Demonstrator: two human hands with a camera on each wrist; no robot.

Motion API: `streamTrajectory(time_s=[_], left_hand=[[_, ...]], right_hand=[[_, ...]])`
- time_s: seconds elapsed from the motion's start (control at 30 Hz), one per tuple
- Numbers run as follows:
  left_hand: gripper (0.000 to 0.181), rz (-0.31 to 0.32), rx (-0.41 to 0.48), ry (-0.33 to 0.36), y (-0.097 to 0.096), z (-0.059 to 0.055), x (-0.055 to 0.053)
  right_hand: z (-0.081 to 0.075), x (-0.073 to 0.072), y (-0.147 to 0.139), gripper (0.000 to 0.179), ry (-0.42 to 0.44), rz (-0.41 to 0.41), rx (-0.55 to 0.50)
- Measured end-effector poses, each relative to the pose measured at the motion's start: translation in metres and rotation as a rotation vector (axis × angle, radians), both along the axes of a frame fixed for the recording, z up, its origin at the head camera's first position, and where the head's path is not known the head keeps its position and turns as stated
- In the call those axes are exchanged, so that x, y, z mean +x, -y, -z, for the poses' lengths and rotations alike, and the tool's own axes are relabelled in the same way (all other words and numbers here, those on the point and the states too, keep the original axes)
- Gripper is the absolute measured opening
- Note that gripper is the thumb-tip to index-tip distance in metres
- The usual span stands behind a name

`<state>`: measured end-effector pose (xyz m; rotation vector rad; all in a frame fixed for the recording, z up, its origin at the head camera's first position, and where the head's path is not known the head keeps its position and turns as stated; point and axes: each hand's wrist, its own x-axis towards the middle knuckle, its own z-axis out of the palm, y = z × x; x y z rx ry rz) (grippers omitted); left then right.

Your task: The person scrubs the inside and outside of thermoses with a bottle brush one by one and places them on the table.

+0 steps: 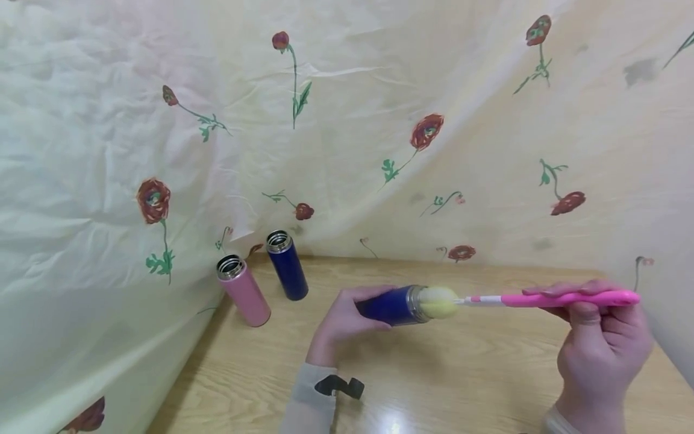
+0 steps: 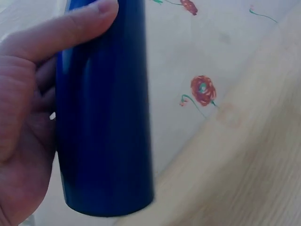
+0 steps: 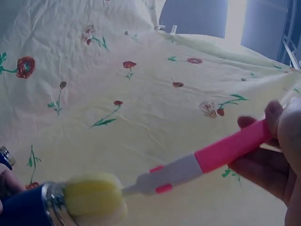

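My left hand (image 1: 347,316) grips a blue bottle (image 1: 387,306) that lies on its side above the table, its steel mouth turned to the right. In the left wrist view the fingers curl round the body of the bottle (image 2: 106,117). A bottle brush with a pink handle (image 1: 575,298) is held in my right hand (image 1: 604,343), thumb and fingers round the handle. Its yellow sponge head (image 1: 439,302) sits at the bottle's mouth, its left end within the rim. The right wrist view shows the sponge (image 3: 94,197) mostly outside the steel neck (image 3: 55,205).
At the left back of the wooden table (image 1: 238,374) stand an uncapped pink bottle (image 1: 249,295) and a second uncapped blue bottle (image 1: 288,268). A flowered cloth (image 1: 347,150) hangs behind the table and along its left side.
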<state>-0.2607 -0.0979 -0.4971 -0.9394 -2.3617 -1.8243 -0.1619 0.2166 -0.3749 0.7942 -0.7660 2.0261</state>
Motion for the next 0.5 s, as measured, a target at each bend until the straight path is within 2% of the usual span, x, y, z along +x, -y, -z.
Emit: streamTrajectory(time_s=[0.13, 0.23, 0.33, 0.5], left_hand=[[0.075, 0.071, 0.034, 0.0, -0.001, -0.004, 0.001], [0.075, 0.069, 0.097, 0.003, -0.003, -0.005, 0.003], [0.076, 0.035, 0.138, 0.016, -0.003, -0.005, 0.003], [0.075, 0.004, 0.124, 0.017, -0.001, 0.0, -0.001]], right_hand=[[-0.003, -0.007, 0.005, 0.023, -0.278, -0.209, 0.016], [-0.007, -0.011, 0.011, 0.018, -0.385, -0.318, 0.081], [-0.004, -0.016, 0.012, 0.014, -0.373, -0.35, 0.179], [0.008, -0.016, 0.009, 0.009, -0.204, -0.303, 0.295]])
